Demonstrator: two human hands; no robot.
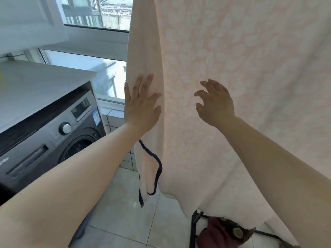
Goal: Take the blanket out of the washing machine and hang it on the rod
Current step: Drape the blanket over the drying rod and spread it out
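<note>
Daylight from the window (84,13) fell across a tiled laundry corner, where the pale pink blanket (232,68) was seen hanging in long folds from somewhere above the frame; the rod itself was not in view. It was judged soft, limp and probably heavy with damp, likely to slide under its own weight, so it would best be taken by its left vertical edge or lower hem, with a full pinch of cloth rather than fingertips. The washing machine (53,136) was seen at the left under a counter, its door apparently closed. A dark cord (157,169) dangled at the blanket's lower left corner. The left hand (141,108) was laid flat, fingers spread, against the left edge fold. The right hand (215,102) was held open, fingers loosely splayed, gripping nothing; contact could not be told.
</note>
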